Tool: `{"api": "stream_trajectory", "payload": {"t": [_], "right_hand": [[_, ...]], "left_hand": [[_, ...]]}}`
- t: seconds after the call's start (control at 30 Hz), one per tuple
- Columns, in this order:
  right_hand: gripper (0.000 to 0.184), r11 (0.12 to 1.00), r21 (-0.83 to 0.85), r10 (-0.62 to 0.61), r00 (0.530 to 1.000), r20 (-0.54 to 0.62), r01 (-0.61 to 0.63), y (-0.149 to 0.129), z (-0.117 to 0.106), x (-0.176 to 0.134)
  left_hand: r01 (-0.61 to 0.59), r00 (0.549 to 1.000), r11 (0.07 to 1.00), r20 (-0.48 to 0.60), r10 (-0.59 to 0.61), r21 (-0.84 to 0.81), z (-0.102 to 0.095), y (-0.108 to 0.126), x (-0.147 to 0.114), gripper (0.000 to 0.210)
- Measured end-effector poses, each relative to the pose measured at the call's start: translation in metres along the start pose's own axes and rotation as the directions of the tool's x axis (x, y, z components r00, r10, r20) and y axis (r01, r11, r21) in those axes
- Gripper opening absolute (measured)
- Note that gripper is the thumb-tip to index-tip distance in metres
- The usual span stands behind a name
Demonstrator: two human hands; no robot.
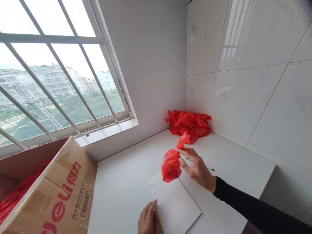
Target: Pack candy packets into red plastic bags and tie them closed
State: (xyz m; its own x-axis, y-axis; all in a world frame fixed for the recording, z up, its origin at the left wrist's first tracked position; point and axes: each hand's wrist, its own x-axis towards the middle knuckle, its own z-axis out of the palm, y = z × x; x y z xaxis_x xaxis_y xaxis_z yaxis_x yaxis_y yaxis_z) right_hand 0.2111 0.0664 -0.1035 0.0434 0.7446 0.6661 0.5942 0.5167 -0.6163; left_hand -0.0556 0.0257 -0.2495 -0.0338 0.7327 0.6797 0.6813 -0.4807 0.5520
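Note:
My right hand (195, 165) pinches the neck of a tied red plastic bag (170, 165) between thumb and fingers. The bag hangs bunched and rounded above a white pad of paper (174, 204), with a loose end sticking up past my fingers. Small handwriting shows near the pad's upper left corner. My left hand (149, 217) rests at the pad's left edge, fingers curled together; whatever lies between them is too hidden to name. Behind the raised bag, a heap of similar red plastic bags (188, 123) sits in the corner of the white table (119, 185).
To the left stands an open cardboard box (70, 188) with red bags (14, 198) inside. A slim pen-like item with a black end (213, 169) lies beyond my right hand. Walls border the table's far side, and a barred window (65, 71) is at left.

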Motion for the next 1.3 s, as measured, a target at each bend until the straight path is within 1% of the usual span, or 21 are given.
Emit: {"api": "stream_trajectory", "payload": {"t": [0.1, 0.2, 0.3, 0.4, 0.57, 0.7, 0.83, 0.97, 1.07, 1.17, 1.3], "right_hand": [[0.045, 0.987, 0.111, -0.125, 0.986, 0.114, 0.113, -0.022, 0.039, -0.022], [0.051, 0.961, 0.213, -0.220, 0.956, 0.194, 0.178, -0.028, 0.074, -0.045], [0.047, 0.944, 0.279, -0.237, 0.949, 0.208, 0.175, -0.026, 0.099, -0.063], [0.042, 0.936, 0.317, -0.229, 0.951, 0.209, 0.156, -0.023, 0.113, -0.071], [0.038, 0.935, 0.333, -0.201, 0.956, 0.216, 0.121, -0.024, 0.118, -0.073], [0.035, 0.939, 0.329, -0.184, 0.959, 0.216, 0.106, -0.024, 0.118, -0.073], [0.028, 0.943, 0.327, -0.140, 0.972, 0.191, 0.071, -0.018, 0.119, -0.075], [0.018, 0.945, 0.327, -0.088, 0.981, 0.174, 0.027, -0.013, 0.118, -0.079], [0.016, 0.941, 0.339, -0.063, 0.983, 0.173, 0.000, -0.013, 0.115, -0.079], [0.014, 0.931, 0.363, -0.025, 0.987, 0.158, -0.035, -0.013, 0.109, -0.078], [0.013, 0.908, 0.396, 0.101, 0.988, 0.113, -0.138, -0.013, 0.094, -0.078]], "left_hand": [[0.055, 0.997, 0.998, -0.047, -0.053, 0.030, -0.006, 0.001, 0.000, 0.032], [0.108, 0.990, 0.992, -0.094, -0.103, 0.058, -0.013, 0.000, 0.002, 0.036], [0.153, 0.984, 0.984, -0.109, -0.143, 0.087, -0.019, 0.001, 0.003, 0.046], [0.166, 0.983, 0.981, -0.100, -0.156, 0.099, -0.022, 0.004, 0.002, 0.048], [0.148, 0.988, 0.986, -0.067, -0.143, 0.078, -0.019, 0.009, 0.001, 0.041], [0.130, 0.990, 0.989, -0.061, -0.126, 0.066, -0.015, 0.004, 0.003, 0.039], [0.134, 0.991, 0.990, -0.002, -0.134, 0.054, -0.018, 0.001, 0.005, 0.038], [0.190, 0.980, 0.981, 0.048, -0.192, 0.037, -0.024, 0.010, 0.008, 0.037], [0.244, 0.968, 0.969, 0.055, -0.245, 0.020, -0.029, 0.020, 0.011, 0.036], [0.295, 0.954, 0.955, 0.051, -0.295, 0.005, -0.032, 0.027, 0.015, 0.029], [0.386, 0.922, 0.922, 0.024, -0.386, -0.010, -0.037, 0.032, 0.018, 0.025]]}}
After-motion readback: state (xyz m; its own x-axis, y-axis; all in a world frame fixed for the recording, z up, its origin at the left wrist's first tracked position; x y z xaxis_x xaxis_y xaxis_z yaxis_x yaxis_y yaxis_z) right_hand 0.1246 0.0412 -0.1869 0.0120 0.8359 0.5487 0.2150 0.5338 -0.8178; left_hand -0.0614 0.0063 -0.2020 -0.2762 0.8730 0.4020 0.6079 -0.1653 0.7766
